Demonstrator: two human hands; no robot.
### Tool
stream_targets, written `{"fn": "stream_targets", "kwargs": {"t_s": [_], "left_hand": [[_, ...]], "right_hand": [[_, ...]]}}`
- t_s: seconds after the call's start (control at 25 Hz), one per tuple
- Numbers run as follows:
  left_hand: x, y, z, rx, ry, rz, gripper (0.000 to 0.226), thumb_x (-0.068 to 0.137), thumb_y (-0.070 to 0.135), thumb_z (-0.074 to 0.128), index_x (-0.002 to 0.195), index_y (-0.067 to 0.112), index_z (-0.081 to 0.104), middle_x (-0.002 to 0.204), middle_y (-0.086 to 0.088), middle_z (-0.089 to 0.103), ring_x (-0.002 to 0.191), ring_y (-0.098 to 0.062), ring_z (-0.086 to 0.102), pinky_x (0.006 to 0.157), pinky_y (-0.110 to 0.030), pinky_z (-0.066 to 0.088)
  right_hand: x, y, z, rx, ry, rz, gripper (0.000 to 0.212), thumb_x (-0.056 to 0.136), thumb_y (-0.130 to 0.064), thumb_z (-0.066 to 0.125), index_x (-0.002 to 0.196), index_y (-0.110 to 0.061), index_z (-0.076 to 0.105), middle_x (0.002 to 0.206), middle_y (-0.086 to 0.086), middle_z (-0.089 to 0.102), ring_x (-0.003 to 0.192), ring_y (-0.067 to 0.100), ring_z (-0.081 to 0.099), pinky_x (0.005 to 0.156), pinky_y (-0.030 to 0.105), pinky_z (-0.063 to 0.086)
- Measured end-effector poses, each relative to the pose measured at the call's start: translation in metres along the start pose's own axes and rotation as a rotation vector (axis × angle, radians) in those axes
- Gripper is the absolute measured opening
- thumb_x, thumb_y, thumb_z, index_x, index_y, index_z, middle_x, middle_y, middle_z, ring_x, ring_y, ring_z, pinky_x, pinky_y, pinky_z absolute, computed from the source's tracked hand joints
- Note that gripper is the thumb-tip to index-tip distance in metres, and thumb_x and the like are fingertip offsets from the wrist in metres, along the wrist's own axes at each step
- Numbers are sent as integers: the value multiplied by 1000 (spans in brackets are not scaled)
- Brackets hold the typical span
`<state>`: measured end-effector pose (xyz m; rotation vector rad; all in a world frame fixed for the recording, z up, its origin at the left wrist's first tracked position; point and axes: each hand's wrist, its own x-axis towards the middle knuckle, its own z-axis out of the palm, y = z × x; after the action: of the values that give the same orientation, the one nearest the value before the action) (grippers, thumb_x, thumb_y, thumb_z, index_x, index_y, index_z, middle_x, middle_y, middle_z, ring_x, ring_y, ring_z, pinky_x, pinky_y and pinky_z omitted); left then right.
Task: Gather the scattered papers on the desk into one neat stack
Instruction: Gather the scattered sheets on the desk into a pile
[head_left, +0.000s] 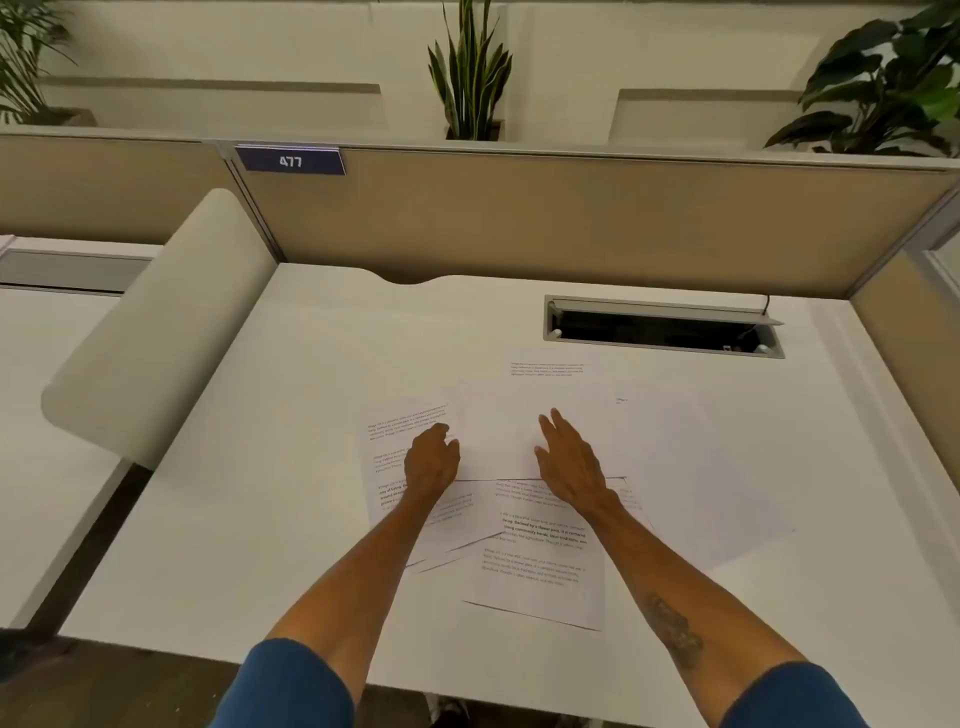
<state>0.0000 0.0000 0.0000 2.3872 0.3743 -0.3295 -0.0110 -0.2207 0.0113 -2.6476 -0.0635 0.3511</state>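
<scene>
Tabletop (249, 519): white and smooth, so I judge that paper slides on it easily.
Left sheet (387, 457): printed page, it lies flat and a little turned; its right part is under the left hand.
Left hand (430, 462): its grip is half closed, the fingers are curled down at the left edge of the blank sheet; I cannot tell if it pinches the edge or only presses on it.
Blank sheet (498, 431): on top of the pile, between the two hands, no text is visible.
Front sheet (535, 577): printed, nearest to the person, partly under the others.
Right hand (569, 467): its grip is open, the palm is down and the fingers are spread; it holds nothing and rests on, or just over, the blank sheet.
Far sheet (548, 366): only its top lines show behind the pile.
Right sheets (701, 467): pale and blank, they fan out to the right.
Handling: the papers look light, thin and floppy, and a corner bends easily.
Where to hold: probably push the outer edges inward with flat palms, then take the two long sides of the pile.
</scene>
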Motion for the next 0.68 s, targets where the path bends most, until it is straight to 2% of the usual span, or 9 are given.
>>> {"fn": "stream_targets", "kwargs": {"t_s": [0.16,0.28,0.44,0.6,0.68], "left_hand": [[1,-6,10,-84,-9,-134,48,101,24,55,146,7,50,148,-13,57,136,-33,52,113,-43,41],[4,-8,20,-108,-3,-167,48,99,21,56,144,5,50,145,-15,58,135,-34,52,113,-42,40],[6,-4,23,-245,17,-265,53,96,19,61,146,6,49,144,-14,58,133,-33,54,113,-42,41],[18,-5,21,-489,-22,-412,62,87,19,69,144,9,49,131,-16,66,114,-34,67,101,-46,55],[18,-4,20,-532,-33,-448,62,86,20,72,144,8,50,131,-17,64,112,-35,68,98,-45,57]], "right_hand": [[0,3,19,-71,-180,12,59,106,-28,36,158,-16,10,167,6,1,154,23,3,123,39,10],[0,6,32,-108,-237,-2,61,105,-28,35,158,-17,6,167,7,-3,154,25,0,125,42,9],[0,7,47,-121,-258,-4,61,105,-28,36,158,-17,8,167,7,-1,154,26,1,125,44,11],[2,11,57,-144,-224,-10,62,104,-28,39,158,-17,11,167,8,2,154,27,2,124,45,11],[3,13,59,-140,-207,-13,63,103,-28,42,157,-17,12,167,8,5,154,28,4,123,45,12]]}}
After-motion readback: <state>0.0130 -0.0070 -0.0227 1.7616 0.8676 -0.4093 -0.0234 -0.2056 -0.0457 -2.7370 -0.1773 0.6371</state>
